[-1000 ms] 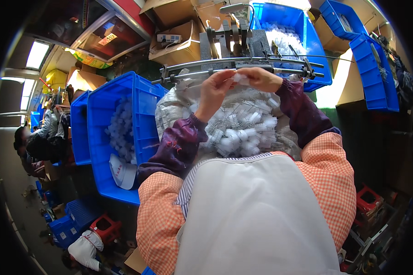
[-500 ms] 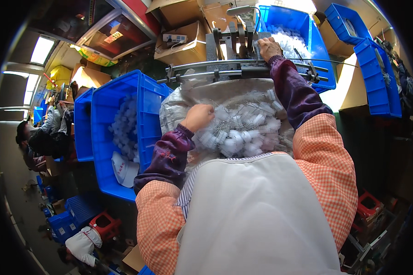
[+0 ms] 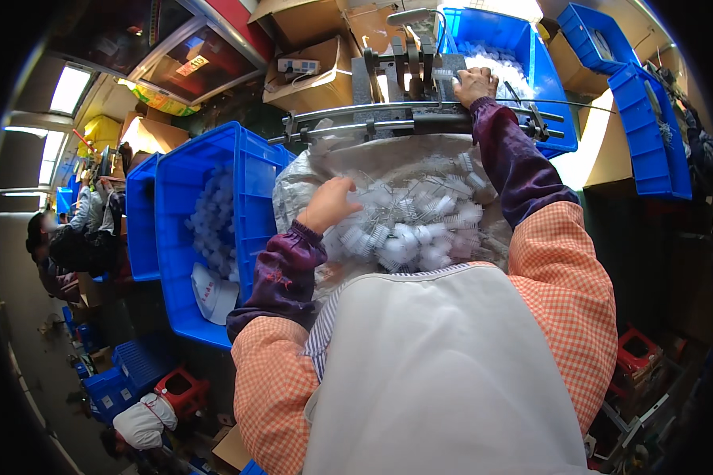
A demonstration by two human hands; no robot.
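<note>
Left hand [image 3: 330, 203] down in the pile of small white plastic parts [image 3: 420, 226], fingers curled into them, knuckles up — whether it grips any cannot be told, the fingertips are buried. The pile lies on a crinkled clear plastic sheet [image 3: 309, 178] spread under and all around that hand, reaching up toward the metal rail beyond it.

Right hand [image 3: 473, 83] stretched well forward, far from the left, resting on the dark machine [image 3: 408, 71] past the pile. Fingers bent over the machine's right end, palm down; what it pinches, if anything, is hidden under the hand. A metal rail [image 3: 388, 119] runs crosswise just nearer than this hand, between it and the pile.

Just behind and to the right of the right hand — a blue bin [image 3: 530, 47] with more white parts in it. To the left of the left hand, close beside the sheet, a large blue crate [image 3: 182, 229] holding a heap of white pieces and a white cap. A second blue crate [image 3: 141, 222] stands against its far left side.

Beyond the left hand, up and away, cardboard boxes [image 3: 317, 75]. Far left of both hands, a seated co-worker [image 3: 71, 237], low in the view's edge. Stacked blue crates [image 3: 649, 119] well to the right of the right hand. Both sleeves dark purple over orange check; a white apron [image 3: 443, 380] fills the near view.
</note>
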